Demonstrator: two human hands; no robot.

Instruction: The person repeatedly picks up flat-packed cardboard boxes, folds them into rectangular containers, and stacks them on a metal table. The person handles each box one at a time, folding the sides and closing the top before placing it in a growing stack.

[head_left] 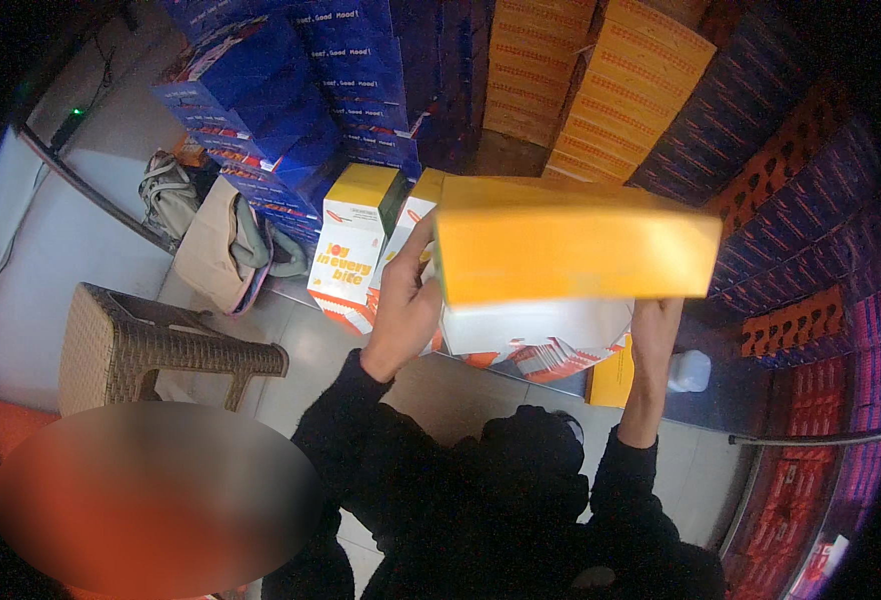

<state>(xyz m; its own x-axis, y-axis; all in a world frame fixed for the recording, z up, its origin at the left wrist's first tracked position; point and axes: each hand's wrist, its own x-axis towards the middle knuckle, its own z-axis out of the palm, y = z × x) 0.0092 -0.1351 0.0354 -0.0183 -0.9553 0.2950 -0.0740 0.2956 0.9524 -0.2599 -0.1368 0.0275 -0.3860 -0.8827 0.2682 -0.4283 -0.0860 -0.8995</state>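
A yellow cardboard box is held up in front of me between both hands, slightly smeared by motion. My left hand grips its left edge, thumb and fingers closed around the side. At the lower right corner, my right hand supports it, its fingertips hidden behind or under the box. White and red printed surfaces show just below the yellow face; whether they belong to this box I cannot tell. Left of my left hand stands a white carton with a yellow top and red lower band, a similar carton partly hidden beside it.
Blue boxes are stacked at the back left, orange-yellow boxes at the back, purple and red ones along the right. A brown woven plastic stool and a beige bag are at left. A white container sits beyond my right wrist.
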